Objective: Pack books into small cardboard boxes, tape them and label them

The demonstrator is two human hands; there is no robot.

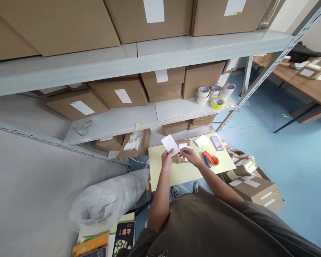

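My left hand (167,159) grips a white paper label (169,142) by its lower edge, above the pale yellow table (160,176). The fingers of my right hand (189,155) are pinched at the label's right corner. Beneath the hands lies a small cardboard box (180,159) with white paper on top, partly hidden by my right hand. To the right rests an orange and blue tape dispenser (209,157). Farther back are a white stack of paper (202,140) and a blurred-out purple item (217,142).
Metal shelving (176,48) with large cartons stands in front of me. Tape rolls (217,103) sit on its middle shelf. A big plastic bag (109,196) and books (124,235) are at left; piled cardboard boxes (256,189) are on the right floor.
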